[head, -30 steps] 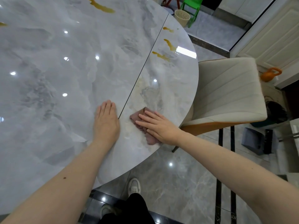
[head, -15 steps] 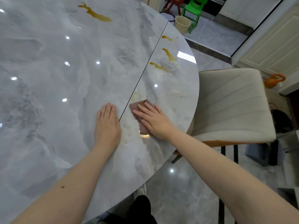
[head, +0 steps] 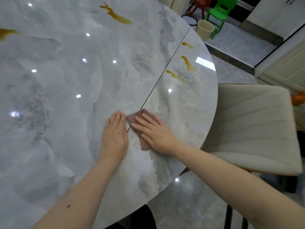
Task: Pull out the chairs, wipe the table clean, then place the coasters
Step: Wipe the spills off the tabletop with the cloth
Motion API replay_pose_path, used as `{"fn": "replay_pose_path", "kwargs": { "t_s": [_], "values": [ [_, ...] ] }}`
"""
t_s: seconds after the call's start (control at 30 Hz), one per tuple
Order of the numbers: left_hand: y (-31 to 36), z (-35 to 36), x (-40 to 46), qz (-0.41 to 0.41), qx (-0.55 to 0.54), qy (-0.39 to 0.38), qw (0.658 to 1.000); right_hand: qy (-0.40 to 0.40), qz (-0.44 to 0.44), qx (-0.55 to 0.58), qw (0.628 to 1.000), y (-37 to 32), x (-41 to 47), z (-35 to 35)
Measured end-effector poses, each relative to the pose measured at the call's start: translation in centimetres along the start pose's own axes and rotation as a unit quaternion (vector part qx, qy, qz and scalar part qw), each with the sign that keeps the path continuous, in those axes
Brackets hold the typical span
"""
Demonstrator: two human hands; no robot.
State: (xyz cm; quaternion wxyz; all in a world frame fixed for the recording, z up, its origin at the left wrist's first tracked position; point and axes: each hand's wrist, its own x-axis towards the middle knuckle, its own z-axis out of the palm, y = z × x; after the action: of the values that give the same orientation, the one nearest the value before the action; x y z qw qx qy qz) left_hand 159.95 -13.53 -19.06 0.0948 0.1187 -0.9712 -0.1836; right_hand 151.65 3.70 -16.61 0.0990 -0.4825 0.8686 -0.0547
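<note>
Both hands lie flat on the desk (head: 69, 100), fingers straight and together, side by side and almost touching. Left hand (head: 114, 137) presses palm-down on bare marble just left of the dark seam (head: 166, 68) that runs away from the hands. Right hand (head: 152, 132) presses flat on a brown cloth (head: 136, 119), which lies across the seam directly under its fingers, with corners showing beyond the fingertips and toward the wrist; the cloth's edge nearly meets the left hand.

Far left of the hands, at the frame's edge, sits an amber smear (head: 7, 33). Ahead of the left hand, well away, is a long spill (head: 116, 14). Ahead of the right hand, right of the seam, three more streaks (head: 187, 63) lie near the desk's curved rim.

Right of the right hand, just beyond the rim, stands a beige chair (head: 254, 124), its seat clear of the desk. Farther off, past the streaks, a bin (head: 205, 30) and a green stool (head: 219, 14) stand on the floor.
</note>
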Motion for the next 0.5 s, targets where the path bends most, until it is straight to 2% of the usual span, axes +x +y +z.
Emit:
{"fn": "replay_pose_path", "kwargs": {
  "t_s": [0.07, 0.13, 0.27, 0.33, 0.4, 0.5],
  "values": [
    [0.0, -0.1, 0.0, 0.000, -0.006, 0.002, 1.000, -0.028, -0.042, 0.000, 0.999, 0.9, -2.1, 0.0],
    [0.1, -0.1, 0.0, -0.003, -0.002, 0.003, 1.000, -0.025, -0.020, 0.001, 0.999, 3.0, -1.8, -0.8],
    [0.2, 0.0, 0.0, -0.008, 0.009, 0.003, 1.000, 0.040, 0.177, 0.014, 0.983, 6.2, 3.0, -2.1],
    [0.1, 0.1, 0.1, -0.012, 0.011, 0.002, 1.000, 0.065, 0.225, 0.000, 0.972, 5.4, 5.7, -2.0],
    [0.1, 0.1, 0.0, -0.010, 0.009, -0.001, 1.000, 0.064, 0.217, 0.001, 0.974, 3.5, 7.2, -1.6],
    [0.1, -0.1, 0.1, -0.005, -0.011, 0.001, 1.000, 0.048, 0.119, -0.016, 0.992, 0.8, 6.8, -0.8]
  ]
}}
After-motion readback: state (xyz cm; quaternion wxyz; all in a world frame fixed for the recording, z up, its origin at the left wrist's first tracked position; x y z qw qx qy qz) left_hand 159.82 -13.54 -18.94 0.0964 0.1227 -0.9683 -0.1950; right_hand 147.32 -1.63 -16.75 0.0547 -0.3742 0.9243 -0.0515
